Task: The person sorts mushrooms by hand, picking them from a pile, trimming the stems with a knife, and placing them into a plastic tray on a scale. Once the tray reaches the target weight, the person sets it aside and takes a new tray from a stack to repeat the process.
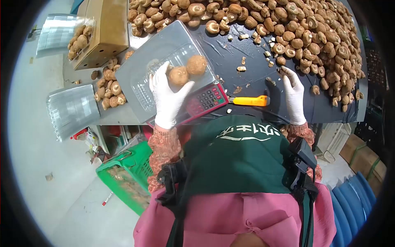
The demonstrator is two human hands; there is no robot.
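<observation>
L hand [170,99] has thumb & fingers apart, at the nearer of 2 mushrooms [196,65] in clear tray [158,61] on red-edged scale [207,100]. R hand [293,92] is over dark tabletop [255,84], fingertips by a small dark bit (can't tell if pinched). Yellow-handled cutter [250,101] lies btwn hands, nr scraps [241,68]. Big mushroom pile [321,41] runs along far & R sides. L side: cardbd box [103,35]; green basket [109,173] below, pale floor [49,197].
</observation>
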